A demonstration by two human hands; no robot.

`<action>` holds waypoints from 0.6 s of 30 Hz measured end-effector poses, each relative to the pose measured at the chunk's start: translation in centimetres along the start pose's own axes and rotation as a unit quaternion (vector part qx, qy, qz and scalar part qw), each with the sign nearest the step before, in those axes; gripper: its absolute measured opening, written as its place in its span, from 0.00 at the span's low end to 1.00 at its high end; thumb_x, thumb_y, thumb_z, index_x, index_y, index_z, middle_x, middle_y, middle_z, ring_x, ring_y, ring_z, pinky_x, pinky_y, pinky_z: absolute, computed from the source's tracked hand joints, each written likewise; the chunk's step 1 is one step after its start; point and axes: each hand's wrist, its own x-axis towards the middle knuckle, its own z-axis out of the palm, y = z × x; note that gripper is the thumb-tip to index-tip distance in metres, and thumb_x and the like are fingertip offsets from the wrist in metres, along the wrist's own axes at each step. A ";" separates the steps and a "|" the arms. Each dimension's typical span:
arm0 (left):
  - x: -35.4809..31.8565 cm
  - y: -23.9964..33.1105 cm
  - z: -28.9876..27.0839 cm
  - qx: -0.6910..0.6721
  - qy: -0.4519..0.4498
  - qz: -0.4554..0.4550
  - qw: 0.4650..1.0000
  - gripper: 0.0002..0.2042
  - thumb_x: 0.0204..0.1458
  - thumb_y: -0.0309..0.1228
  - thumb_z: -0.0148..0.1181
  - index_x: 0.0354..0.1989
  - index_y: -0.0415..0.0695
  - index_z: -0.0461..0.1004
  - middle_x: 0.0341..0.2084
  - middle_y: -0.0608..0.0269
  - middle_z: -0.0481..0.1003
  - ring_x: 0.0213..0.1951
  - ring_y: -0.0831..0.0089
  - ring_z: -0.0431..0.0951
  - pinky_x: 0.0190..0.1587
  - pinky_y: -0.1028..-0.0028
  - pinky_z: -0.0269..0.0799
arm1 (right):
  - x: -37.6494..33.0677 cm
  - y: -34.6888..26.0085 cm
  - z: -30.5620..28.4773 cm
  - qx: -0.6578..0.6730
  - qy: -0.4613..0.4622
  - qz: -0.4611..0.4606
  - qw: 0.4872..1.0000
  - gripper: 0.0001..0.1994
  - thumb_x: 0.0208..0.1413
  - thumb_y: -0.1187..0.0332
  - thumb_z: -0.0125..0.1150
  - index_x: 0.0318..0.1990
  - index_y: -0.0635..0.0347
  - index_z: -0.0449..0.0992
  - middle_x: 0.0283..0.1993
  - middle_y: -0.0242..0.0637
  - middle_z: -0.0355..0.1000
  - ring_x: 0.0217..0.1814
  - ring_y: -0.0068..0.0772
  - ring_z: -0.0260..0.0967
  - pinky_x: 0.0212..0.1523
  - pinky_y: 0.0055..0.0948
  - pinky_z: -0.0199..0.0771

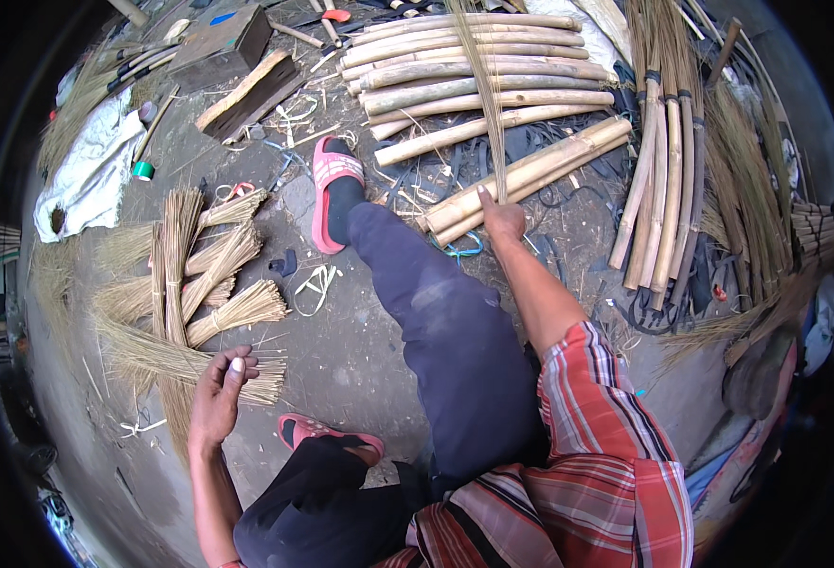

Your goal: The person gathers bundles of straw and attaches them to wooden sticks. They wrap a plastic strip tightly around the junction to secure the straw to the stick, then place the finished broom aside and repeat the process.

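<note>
My right hand (504, 220) is closed around the lower end of a thin bundle of broom bristles (486, 85). The bristles stretch away from me, across the bamboo poles (530, 180) beside that hand and the row beyond. At the left, my left hand (220, 383) hovers by the cut ends of a straw bundle (185, 358). Its fingers are loosely bent, the thumb is apart, and nothing shows in them. More tied straw bundles (246, 308) lie crossed in a pile just past it.
A row of bamboo poles (483, 87) lies at the far middle. Brooms with bamboo handles (668, 180) lie at the right. A wooden block (246, 95), a box (220, 47), a white sack (90, 170) and a green tape roll (142, 170) are at the far left. Scraps litter the floor.
</note>
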 end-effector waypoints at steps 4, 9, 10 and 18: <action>-0.4 0.4 0.6 0.036 -0.007 0.000 0.999 0.25 0.72 0.46 0.56 0.62 0.34 0.73 0.47 0.56 0.81 0.47 0.71 0.80 0.57 0.69 0.74 | 0.5 -1.8 0.0 0.026 0.017 0.035 0.999 0.41 0.50 0.34 0.73 0.49 0.74 0.84 0.50 0.64 0.81 0.56 0.60 0.80 0.60 0.46 0.78; -0.5 0.4 0.9 0.050 -0.027 -0.013 0.998 0.24 0.71 0.46 0.57 0.62 0.35 0.73 0.47 0.57 0.80 0.47 0.71 0.80 0.56 0.69 0.74 | 0.9 -1.4 -0.1 0.218 0.002 -0.017 0.976 0.34 0.51 0.44 0.75 0.48 0.74 0.84 0.47 0.61 0.83 0.52 0.54 0.82 0.56 0.42 0.78; -0.4 0.3 0.8 0.046 -0.030 -0.008 0.998 0.24 0.72 0.45 0.57 0.62 0.35 0.73 0.47 0.57 0.80 0.47 0.71 0.80 0.56 0.69 0.74 | 0.7 -1.3 -0.4 0.286 -0.007 -0.030 0.958 0.32 0.51 0.46 0.75 0.48 0.74 0.84 0.46 0.60 0.83 0.51 0.52 0.83 0.55 0.42 0.78; 1.0 1.4 -3.1 0.029 0.018 0.029 0.999 0.22 0.73 0.44 0.55 0.63 0.38 0.75 0.49 0.58 0.80 0.48 0.71 0.80 0.56 0.69 0.76 | -5.3 -4.4 -9.2 0.172 -0.017 -0.299 0.939 0.26 0.56 0.52 0.74 0.51 0.66 0.82 0.41 0.47 0.84 0.40 0.39 0.83 0.47 0.37 0.83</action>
